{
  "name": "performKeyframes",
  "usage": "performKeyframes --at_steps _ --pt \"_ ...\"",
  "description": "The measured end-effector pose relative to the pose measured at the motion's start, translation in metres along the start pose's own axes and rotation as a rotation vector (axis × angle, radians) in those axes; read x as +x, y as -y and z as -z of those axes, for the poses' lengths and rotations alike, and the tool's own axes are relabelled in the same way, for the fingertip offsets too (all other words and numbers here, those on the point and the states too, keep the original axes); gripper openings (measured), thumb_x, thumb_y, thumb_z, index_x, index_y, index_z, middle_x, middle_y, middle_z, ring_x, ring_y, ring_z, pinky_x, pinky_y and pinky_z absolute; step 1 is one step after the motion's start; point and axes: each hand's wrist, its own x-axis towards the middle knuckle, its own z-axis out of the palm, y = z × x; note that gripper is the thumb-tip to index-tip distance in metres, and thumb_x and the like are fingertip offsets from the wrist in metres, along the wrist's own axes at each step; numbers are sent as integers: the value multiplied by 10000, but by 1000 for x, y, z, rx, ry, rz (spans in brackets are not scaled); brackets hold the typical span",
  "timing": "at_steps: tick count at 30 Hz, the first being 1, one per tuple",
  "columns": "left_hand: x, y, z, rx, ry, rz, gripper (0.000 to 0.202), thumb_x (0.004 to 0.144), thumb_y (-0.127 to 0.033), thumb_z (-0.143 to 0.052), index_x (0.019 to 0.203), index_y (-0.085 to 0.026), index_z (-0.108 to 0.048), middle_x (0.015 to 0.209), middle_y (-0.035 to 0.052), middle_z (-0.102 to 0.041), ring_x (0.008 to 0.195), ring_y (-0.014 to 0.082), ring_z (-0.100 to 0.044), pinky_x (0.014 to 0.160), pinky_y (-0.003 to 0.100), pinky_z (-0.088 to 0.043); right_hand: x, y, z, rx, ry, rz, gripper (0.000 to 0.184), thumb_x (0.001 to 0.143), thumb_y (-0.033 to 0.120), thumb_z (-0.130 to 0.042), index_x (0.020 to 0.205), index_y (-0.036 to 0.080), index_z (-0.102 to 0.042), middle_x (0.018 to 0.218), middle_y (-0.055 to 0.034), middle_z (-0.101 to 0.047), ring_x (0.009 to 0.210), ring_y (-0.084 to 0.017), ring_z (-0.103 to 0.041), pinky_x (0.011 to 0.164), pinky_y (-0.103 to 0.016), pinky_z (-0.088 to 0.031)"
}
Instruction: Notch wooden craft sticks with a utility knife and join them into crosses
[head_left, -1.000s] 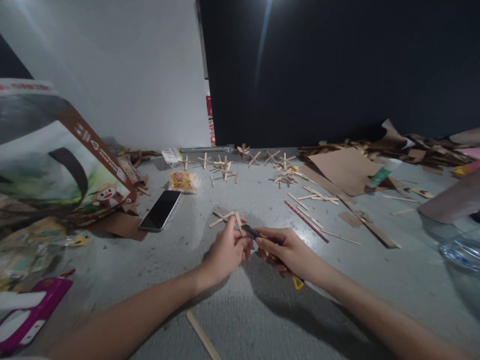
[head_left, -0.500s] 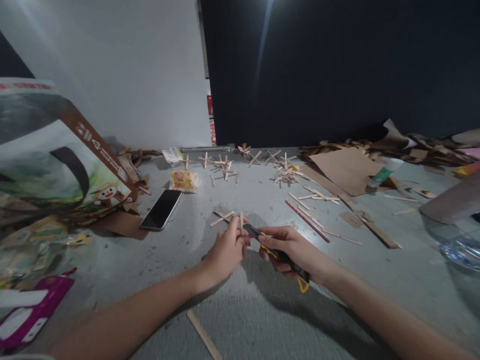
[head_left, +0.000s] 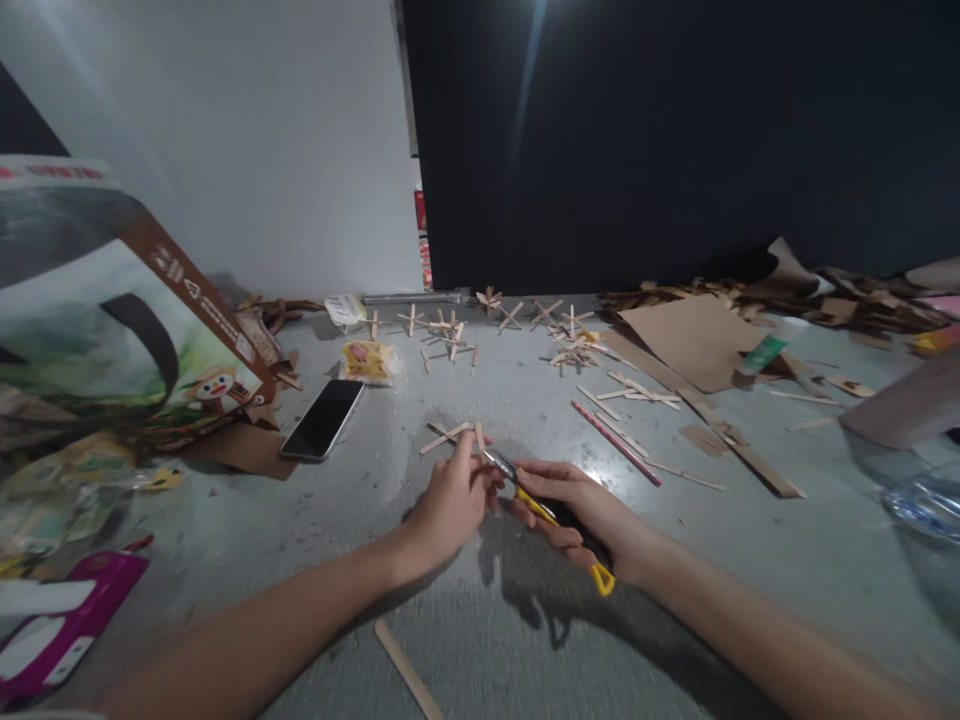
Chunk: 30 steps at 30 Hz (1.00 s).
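Observation:
Between the fingers of my left hand [head_left: 452, 497] is a short wooden craft stick [head_left: 481, 438], standing nearly upright. My right hand [head_left: 581, 508] is wrapped round a black and yellow utility knife [head_left: 538, 502], its yellow loop hanging out below the palm. The knife's blade end touches or lies very close to the stick; I cannot tell which. Just beyond my left fingers, a crossed pair of craft sticks [head_left: 443, 437] lies on the grey table [head_left: 330, 600]. A single craft stick [head_left: 405, 668] rests near the front edge of the view.
A phone [head_left: 324, 420] and a small yellow packet [head_left: 370, 362] lie left of centre. Several crossed sticks [head_left: 574, 350] spread across the back. At right are a red patterned straw [head_left: 615, 442], cardboard [head_left: 686, 340] and a green-white tube [head_left: 771, 346]. A large printed bag [head_left: 112, 310] stands left.
The knife has turned in my right hand, so its blade and yellow side show more. My right fingers have shifted slightly. My left hand has barely moved with the stick.

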Motion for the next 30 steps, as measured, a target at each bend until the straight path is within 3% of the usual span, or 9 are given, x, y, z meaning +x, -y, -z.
performKeyframes --at_steps 8,16,18,20,24,27,30 --pt "4 -10 1 -155 52 30 176 956 -222 -598 1101 -240 -500 747 -15 -716 504 123 -604 498 214 -479 4 -5 7 121 137 26 319 888 413 -863 1014 181 -685 664 62 -630 342 -1 -171 271 -118 -183" --pt "3 -1 0 -206 102 51 208 1015 -384 -620 1066 -245 -473 714 -26 -675 478 121 -604 468 210 -448 0 -2 9 67 202 73 395 888 518 -843 1038 200 -662 621 86 -610 285 -16 -175 238 -160 -205" --pt "2 0 -1 -196 96 67 247 1015 -425 -636 1060 -245 -473 715 -26 -672 473 123 -609 461 212 -445 -4 -1 5 -48 123 183 391 920 562 -795 1031 214 -654 624 80 -605 299 -34 -246 274 -177 -248" --pt "2 -2 -1 -188 79 79 277 1004 -441 -652 1072 -246 -467 707 -30 -669 466 126 -608 459 217 -449 -6 -1 2 -258 -24 380 374 956 577 -743 987 213 -664 610 76 -562 361 -59 -353 354 -191 -323" --pt "-3 -12 -3 -152 109 76 292 999 -419 -653 1109 -244 -446 704 -29 -686 463 130 -604 475 225 -459 -2 -3 3 -787 -379 745 275 935 452 -753 832 210 -674 617 56 -522 538 -107 -461 519 -225 -386" --pt "-9 -14 -6 -144 183 43 283 1004 -402 -645 1123 -237 -448 660 -43 -673 460 131 -596 483 223 -453 4 -7 8 -988 -498 821 216 930 411 -729 836 221 -682 609 53 -548 547 -122 -485 542 -238 -386" --pt "-13 -11 -10 -121 221 46 275 1003 -361 -647 1165 -227 -471 609 -56 -656 461 134 -598 486 213 -439 9 -13 11 -1076 -485 806 179 955 403 -688 899 234 -704 656 29 -626 564 -142 -552 564 -244 -428"
